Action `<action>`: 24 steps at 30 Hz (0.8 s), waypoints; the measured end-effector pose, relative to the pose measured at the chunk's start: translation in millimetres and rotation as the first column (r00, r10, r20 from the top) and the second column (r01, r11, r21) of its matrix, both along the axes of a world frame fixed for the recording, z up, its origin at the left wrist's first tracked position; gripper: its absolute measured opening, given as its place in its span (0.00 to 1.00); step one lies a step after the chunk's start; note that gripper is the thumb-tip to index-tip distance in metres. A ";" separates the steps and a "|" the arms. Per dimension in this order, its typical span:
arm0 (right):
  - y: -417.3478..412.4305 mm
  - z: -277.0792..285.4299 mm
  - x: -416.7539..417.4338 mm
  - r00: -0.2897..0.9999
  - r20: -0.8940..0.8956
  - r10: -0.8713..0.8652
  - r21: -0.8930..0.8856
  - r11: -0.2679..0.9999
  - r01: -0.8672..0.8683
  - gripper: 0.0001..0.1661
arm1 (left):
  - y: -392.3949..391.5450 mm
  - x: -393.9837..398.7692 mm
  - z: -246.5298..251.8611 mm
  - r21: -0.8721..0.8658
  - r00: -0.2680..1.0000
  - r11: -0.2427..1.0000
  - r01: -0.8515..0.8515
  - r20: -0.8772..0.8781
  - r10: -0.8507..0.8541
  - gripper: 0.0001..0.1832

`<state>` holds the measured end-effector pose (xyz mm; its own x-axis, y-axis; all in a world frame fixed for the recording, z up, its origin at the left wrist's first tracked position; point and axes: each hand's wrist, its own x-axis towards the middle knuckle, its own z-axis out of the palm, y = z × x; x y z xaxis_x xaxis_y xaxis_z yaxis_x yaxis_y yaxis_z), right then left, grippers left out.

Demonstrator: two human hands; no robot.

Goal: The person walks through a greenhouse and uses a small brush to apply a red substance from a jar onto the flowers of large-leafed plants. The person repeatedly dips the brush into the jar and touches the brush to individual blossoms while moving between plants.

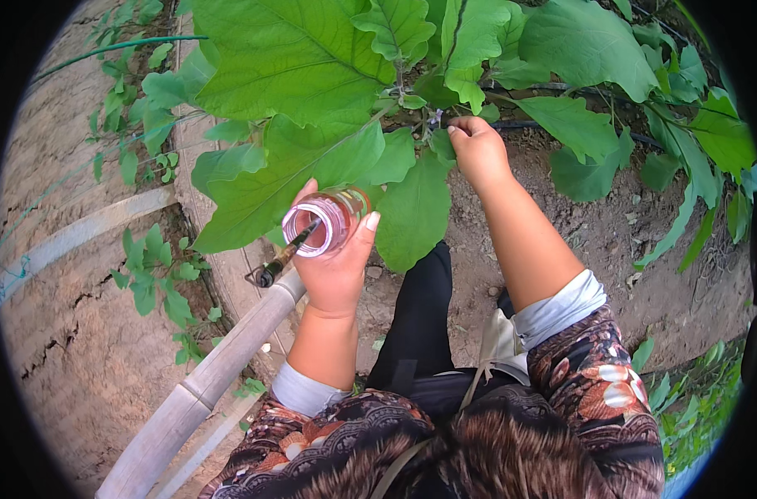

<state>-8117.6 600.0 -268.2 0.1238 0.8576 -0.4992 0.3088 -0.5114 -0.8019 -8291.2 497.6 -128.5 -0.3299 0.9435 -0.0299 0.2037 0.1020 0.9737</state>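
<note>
My left hand (335,274) is wrapped around a small open jar (352,203) with a threaded mouth and reddish contents. A thin dark-handled tool, probably a brush (285,254), stands in the jar and leans out over its rim. Up and to the right, my right hand (480,150) reaches in among the leaves of an eggplant (328,146). Its thumb and fingertips are close together beside a small purple flower (436,116). Leaves hide whatever may be between those fingertips. One broad leaf (416,209) hangs between my two hands.
A bamboo pole (194,393) slants up from the lower left to beneath my left wrist. Green cord (116,45) crosses the upper left. A dark hose (522,123) runs behind the plant. Smaller plants (157,268) grow along a soil edge at left. Bare soil (653,299) lies at right.
</note>
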 end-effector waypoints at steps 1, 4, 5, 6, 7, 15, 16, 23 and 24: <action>5.2 -10.2 -6.3 1.000 0.012 -0.008 -0.045 0.999 0.008 0.16 | -0.4 5.7 5.2 -0.031 0.996 1.000 -0.003 0.084 0.005 0.40; 9.9 -43.7 -26.6 0.934 -0.302 -0.189 -0.210 0.969 0.129 0.18 | -0.9 5.8 4.2 -0.070 0.997 0.994 0.078 0.006 -0.078 0.42; 10.5 -50.3 -34.0 0.873 -0.415 -0.257 -0.269 0.951 0.152 0.18 | 0.1 5.2 6.2 -0.089 0.995 0.991 0.102 0.021 -0.101 0.42; 10.9 -45.4 -41.1 0.847 -0.456 -0.273 -0.290 0.945 0.148 0.16 | 0.0 2.8 3.8 -0.091 0.994 0.990 0.111 -0.006 -0.112 0.42; 13.8 -35.2 -50.0 0.756 -0.483 -0.443 -0.443 0.868 0.225 0.15 | -1.5 0.0 1.5 -0.091 0.993 0.989 0.113 -0.036 -0.116 0.42; 26.4 -65.0 -112.3 0.027 -0.516 -0.856 -0.813 0.499 0.301 0.15 | -3.9 -9.2 -5.1 -0.088 0.966 0.968 0.234 -0.088 -0.242 0.43; 29.3 -63.3 -114.9 -0.025 -0.502 -0.864 -0.823 0.469 0.320 0.15 | -4.6 -11.6 -5.6 -0.096 0.958 0.959 0.265 -0.085 -0.273 0.44; 44.1 -84.8 -124.5 -0.008 -0.531 -0.848 -0.787 0.489 0.377 0.13 | -6.6 -15.4 -0.9 -0.097 0.931 0.927 0.362 -0.015 -0.365 0.45; 42.3 -85.0 -127.1 0.043 -0.562 -0.826 -0.754 0.533 0.384 0.12 | -8.2 -17.3 3.4 -0.119 0.920 0.916 0.383 -0.035 -0.389 0.45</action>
